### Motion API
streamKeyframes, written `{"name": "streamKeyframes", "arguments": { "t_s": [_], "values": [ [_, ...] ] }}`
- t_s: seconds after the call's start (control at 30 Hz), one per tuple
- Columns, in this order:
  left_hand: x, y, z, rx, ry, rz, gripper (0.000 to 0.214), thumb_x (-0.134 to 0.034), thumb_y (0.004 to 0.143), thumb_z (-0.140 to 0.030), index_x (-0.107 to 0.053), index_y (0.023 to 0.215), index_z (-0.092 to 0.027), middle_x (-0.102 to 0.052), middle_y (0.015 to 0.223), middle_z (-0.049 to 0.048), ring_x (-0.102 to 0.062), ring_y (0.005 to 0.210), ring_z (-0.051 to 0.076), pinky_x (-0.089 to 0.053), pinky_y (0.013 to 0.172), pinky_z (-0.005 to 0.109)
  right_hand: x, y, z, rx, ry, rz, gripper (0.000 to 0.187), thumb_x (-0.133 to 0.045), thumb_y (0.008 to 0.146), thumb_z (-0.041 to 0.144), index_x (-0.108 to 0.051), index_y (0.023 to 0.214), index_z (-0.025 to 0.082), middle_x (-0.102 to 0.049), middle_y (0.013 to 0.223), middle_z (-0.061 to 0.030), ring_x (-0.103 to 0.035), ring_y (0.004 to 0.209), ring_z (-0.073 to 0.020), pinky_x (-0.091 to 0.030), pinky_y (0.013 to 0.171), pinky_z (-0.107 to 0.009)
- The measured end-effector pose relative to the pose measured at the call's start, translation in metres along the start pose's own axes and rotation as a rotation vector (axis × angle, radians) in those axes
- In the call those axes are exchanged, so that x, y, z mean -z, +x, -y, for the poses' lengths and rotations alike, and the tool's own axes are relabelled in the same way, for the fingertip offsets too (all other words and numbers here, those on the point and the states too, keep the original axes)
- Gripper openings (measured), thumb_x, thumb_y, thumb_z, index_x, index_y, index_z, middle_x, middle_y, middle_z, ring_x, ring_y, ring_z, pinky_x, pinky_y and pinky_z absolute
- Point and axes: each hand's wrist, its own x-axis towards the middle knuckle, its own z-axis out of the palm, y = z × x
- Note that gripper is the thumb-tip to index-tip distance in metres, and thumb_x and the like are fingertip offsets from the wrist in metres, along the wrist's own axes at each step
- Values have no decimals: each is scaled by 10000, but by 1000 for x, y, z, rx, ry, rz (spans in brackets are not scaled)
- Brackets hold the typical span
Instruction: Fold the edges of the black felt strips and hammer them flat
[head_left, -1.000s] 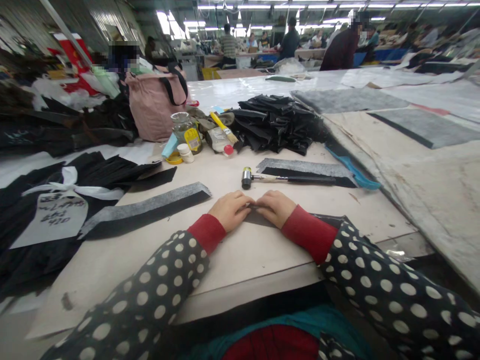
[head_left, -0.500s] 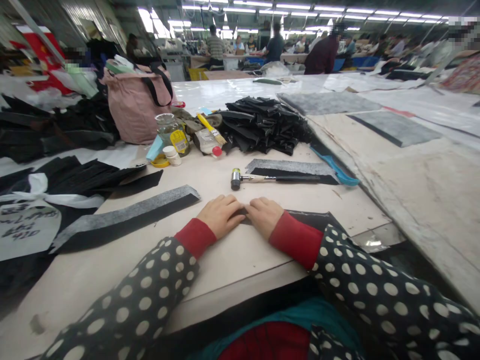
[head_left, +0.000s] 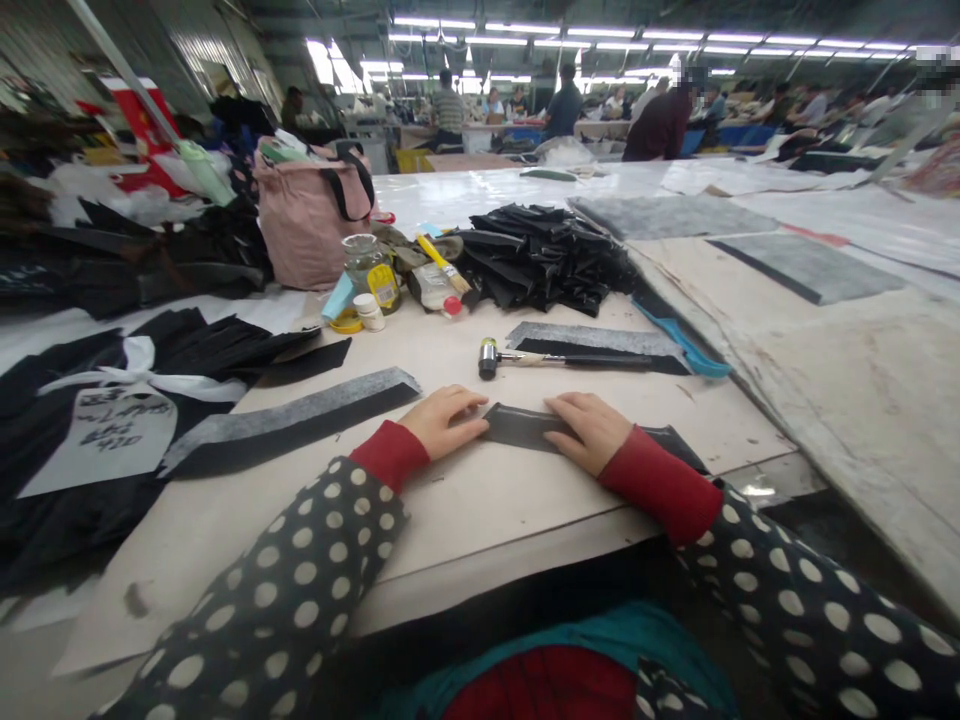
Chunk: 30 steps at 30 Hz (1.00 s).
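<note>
A folded black fabric strip [head_left: 519, 427] lies on the pale board in front of me. My left hand [head_left: 448, 420] is at its left end, fingers stretched out with a gap below the thumb; whether the fingertips touch the strip I cannot tell. Flat on the strip rests my right hand [head_left: 590, 430], fingers apart, covering part of its middle; the strip's right end shows beyond the wrist. Just behind the strip is a hammer [head_left: 600, 361] with a round metal and dark head. A black strip with a grey backing [head_left: 592, 337] lies behind the hammer, and another backed strip [head_left: 300, 423] is to my left.
Black pieces tied with white cloth and a handwritten tag [head_left: 112, 430] lie left. Farther back stand a glass jar [head_left: 367, 270], a white bottle [head_left: 369, 312], a yellow-handled brush [head_left: 442, 262], a heap of black pieces [head_left: 551, 255] and a pink bag [head_left: 311, 220]. People work in the background.
My right hand has slid rightward along the strip, away from my left hand, uncovering its left part. My view has turned slightly left.
</note>
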Motion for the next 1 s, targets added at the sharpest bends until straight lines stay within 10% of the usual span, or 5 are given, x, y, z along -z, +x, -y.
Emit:
{"name": "streamKeyframes", "arguments": {
  "t_s": [0.27,0.53,1.0],
  "values": [
    [1,-2,7,54,-64,-32,223,-489,770,-314,-583,900,-159,-545,837,42,-508,718,134,-415,667,260,36,37,-17,-21,-262,-8,298,-370,821,178,-553,1046,108,-576,998,-121,-502,890,-208,-370,800,-311],
    [1,-1,11,-48,-44,-9,241,-575,709,-371,-585,826,-160,-551,836,44,-507,787,153,-404,726,275,11,70,-43,-142,-456,111,275,-319,833,134,-593,847,109,-581,890,-132,-496,878,-238,-356,712,-339],
    [6,-5,10,-23,-15,52,332,-619,652,-423,-569,845,-158,-512,873,44,-483,798,162,-403,732,284,62,-4,-26,-299,122,120,415,-282,823,474,-588,753,203,-554,558,-8,-503,517,-130,-370,524,-244]
  ]
}}
